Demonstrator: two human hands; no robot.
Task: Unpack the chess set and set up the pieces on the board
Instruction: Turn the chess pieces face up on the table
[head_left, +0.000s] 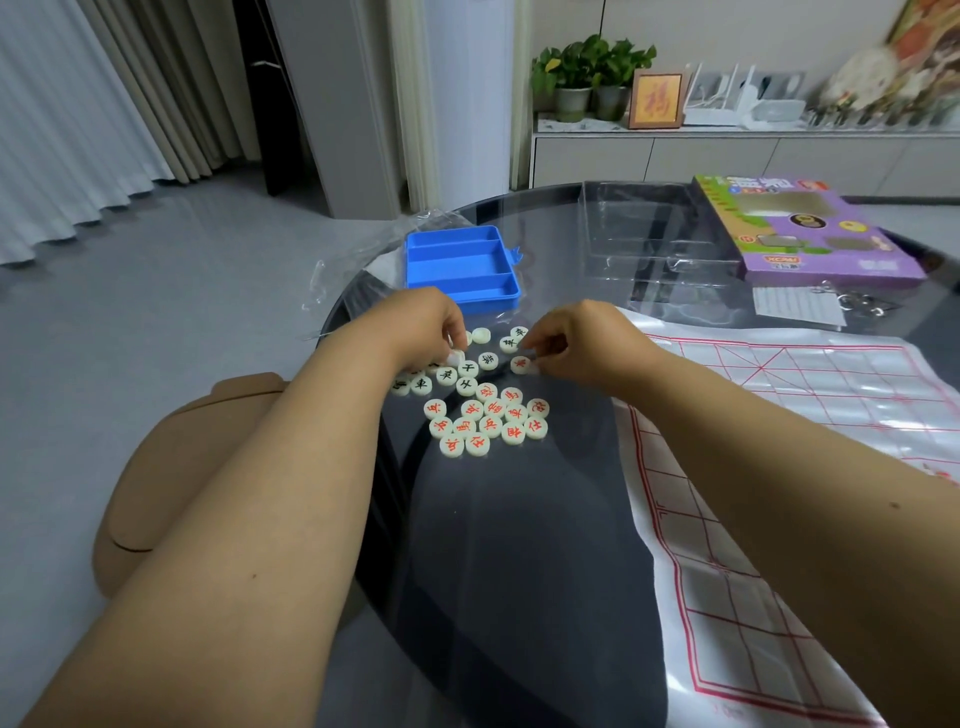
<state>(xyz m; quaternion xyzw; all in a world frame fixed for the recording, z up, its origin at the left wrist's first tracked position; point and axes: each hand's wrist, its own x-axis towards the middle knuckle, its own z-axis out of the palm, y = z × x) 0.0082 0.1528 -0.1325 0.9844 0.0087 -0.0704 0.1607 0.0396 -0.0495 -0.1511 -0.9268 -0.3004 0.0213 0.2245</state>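
Several round cream chess pieces lie loose on the dark glass table (519, 545). A cluster with red characters (488, 423) sits nearest me, and pieces with black characters (457, 375) lie just beyond it. My left hand (421, 325) pinches a cream piece (456, 357) at the left of the pile. My right hand (566, 338) pinches another piece (532, 368) at the pile's right side. The board, a thin plastic sheet with a red grid (769, 467), lies unfolded to the right with no pieces on it.
An empty blue plastic tray (460, 262) with three compartments stands behind the pile. Clear plastic packaging (649, 239), a purple game box (800, 228), a paper slip and metal rings lie at the back right. A tan chair (171, 478) is at the left, beside the table's edge.
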